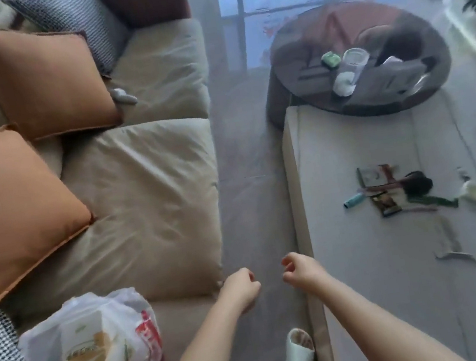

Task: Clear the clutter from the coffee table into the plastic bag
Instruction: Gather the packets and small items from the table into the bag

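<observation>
Long pale coffee table (369,299) runs up the right side, and the clutter sits in a loose heap toward its far half: dark snack wrappers (397,194) overlapping one another, a small teal tube (353,201) just beside them on the left, a crumpled whitish scrap (475,191) to their right. Nearer, apart from the heap, lies a flat grey wrapper (450,239). Beyond the table's far end, a dark round table (289,50) carries a clear jar (355,60), a green box (330,59) and a white wad (343,83).
</observation>
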`<move>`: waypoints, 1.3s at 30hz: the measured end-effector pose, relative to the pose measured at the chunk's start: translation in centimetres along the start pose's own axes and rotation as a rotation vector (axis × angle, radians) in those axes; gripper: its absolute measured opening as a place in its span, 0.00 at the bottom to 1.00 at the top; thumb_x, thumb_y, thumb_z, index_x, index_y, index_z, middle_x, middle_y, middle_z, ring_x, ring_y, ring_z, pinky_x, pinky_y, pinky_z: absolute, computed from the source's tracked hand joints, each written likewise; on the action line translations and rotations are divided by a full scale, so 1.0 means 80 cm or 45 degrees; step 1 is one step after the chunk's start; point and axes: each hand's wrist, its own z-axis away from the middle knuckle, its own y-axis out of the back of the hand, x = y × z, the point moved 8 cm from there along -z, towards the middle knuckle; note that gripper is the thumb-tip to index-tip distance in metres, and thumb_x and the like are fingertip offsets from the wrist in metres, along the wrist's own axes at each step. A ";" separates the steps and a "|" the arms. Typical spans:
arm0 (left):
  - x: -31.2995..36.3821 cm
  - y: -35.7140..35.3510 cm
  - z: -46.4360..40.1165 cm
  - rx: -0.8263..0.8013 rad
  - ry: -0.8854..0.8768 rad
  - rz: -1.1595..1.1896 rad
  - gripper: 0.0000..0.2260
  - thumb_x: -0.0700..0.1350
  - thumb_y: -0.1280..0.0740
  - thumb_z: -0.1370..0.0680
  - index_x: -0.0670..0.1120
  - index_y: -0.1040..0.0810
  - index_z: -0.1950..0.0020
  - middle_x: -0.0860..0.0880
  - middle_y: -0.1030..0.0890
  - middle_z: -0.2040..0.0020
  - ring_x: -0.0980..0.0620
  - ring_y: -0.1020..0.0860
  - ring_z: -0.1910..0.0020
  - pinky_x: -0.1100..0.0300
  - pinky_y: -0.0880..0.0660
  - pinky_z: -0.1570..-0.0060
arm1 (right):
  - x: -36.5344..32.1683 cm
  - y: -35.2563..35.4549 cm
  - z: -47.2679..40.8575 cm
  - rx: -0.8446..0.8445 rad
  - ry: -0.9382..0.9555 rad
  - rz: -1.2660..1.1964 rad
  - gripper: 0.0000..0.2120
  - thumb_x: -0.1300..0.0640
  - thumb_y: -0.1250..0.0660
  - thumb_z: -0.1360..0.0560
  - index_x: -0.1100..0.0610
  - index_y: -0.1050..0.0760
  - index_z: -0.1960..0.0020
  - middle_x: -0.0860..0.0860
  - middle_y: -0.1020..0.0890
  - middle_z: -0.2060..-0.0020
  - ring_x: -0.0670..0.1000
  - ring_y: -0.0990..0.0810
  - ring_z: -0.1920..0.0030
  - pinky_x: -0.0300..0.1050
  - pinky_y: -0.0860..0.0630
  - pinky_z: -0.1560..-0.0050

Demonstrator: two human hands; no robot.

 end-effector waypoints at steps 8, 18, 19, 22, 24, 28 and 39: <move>0.183 -0.099 -0.030 -0.145 -0.317 -0.536 0.17 0.48 0.41 0.20 0.47 0.28 0.33 0.46 0.26 0.32 0.47 0.28 0.34 0.58 0.30 0.38 | 0.188 0.108 0.002 0.168 -0.231 -0.066 0.20 0.61 0.42 0.22 0.59 0.33 0.30 0.57 0.27 0.33 0.56 0.28 0.33 0.41 0.31 0.40; 0.337 -0.188 -0.082 -0.223 -0.639 -1.088 0.16 0.43 0.45 0.20 0.45 0.29 0.33 0.44 0.25 0.35 0.44 0.26 0.37 0.54 0.27 0.41 | 0.361 0.178 0.007 0.346 -0.490 -0.069 0.18 0.55 0.40 0.22 0.56 0.31 0.33 0.56 0.27 0.35 0.57 0.29 0.33 0.50 0.29 0.35; 0.351 -0.195 -0.090 -0.228 -0.667 -1.129 0.16 0.42 0.45 0.20 0.44 0.29 0.33 0.44 0.26 0.36 0.44 0.26 0.37 0.54 0.27 0.41 | 0.372 0.184 0.006 0.359 -0.520 -0.057 0.18 0.55 0.40 0.22 0.56 0.31 0.33 0.56 0.27 0.35 0.57 0.29 0.33 0.49 0.29 0.35; 0.388 -0.216 -0.123 -0.244 -0.752 -1.237 0.15 0.42 0.46 0.20 0.44 0.30 0.33 0.44 0.26 0.36 0.45 0.26 0.38 0.54 0.27 0.44 | 0.407 0.196 -0.005 0.393 -0.606 -0.030 0.17 0.54 0.41 0.21 0.55 0.32 0.33 0.55 0.28 0.35 0.57 0.30 0.32 0.49 0.30 0.37; 0.414 -0.229 -0.146 -0.242 -0.817 -1.305 0.15 0.41 0.45 0.20 0.44 0.30 0.34 0.44 0.25 0.37 0.44 0.25 0.40 0.53 0.26 0.46 | 0.427 0.201 -0.018 0.411 -0.659 -0.048 0.18 0.54 0.41 0.21 0.55 0.32 0.33 0.55 0.29 0.35 0.57 0.31 0.32 0.50 0.30 0.37; 0.457 -0.254 -0.195 -0.243 -0.950 -1.384 0.15 0.41 0.44 0.20 0.45 0.30 0.34 0.45 0.26 0.39 0.45 0.25 0.41 0.53 0.25 0.48 | 0.466 0.213 -0.052 0.441 -0.754 -0.098 0.18 0.54 0.40 0.22 0.56 0.32 0.33 0.56 0.30 0.34 0.58 0.30 0.33 0.50 0.30 0.36; 0.530 -0.333 -0.310 -0.101 -1.241 -1.597 0.23 0.37 0.39 0.23 0.46 0.36 0.28 0.44 0.35 0.29 0.42 0.38 0.30 0.49 0.30 0.37 | 0.557 0.205 -0.160 0.440 -0.835 -0.117 0.16 0.61 0.42 0.22 0.56 0.32 0.35 0.55 0.32 0.34 0.60 0.31 0.34 0.53 0.29 0.39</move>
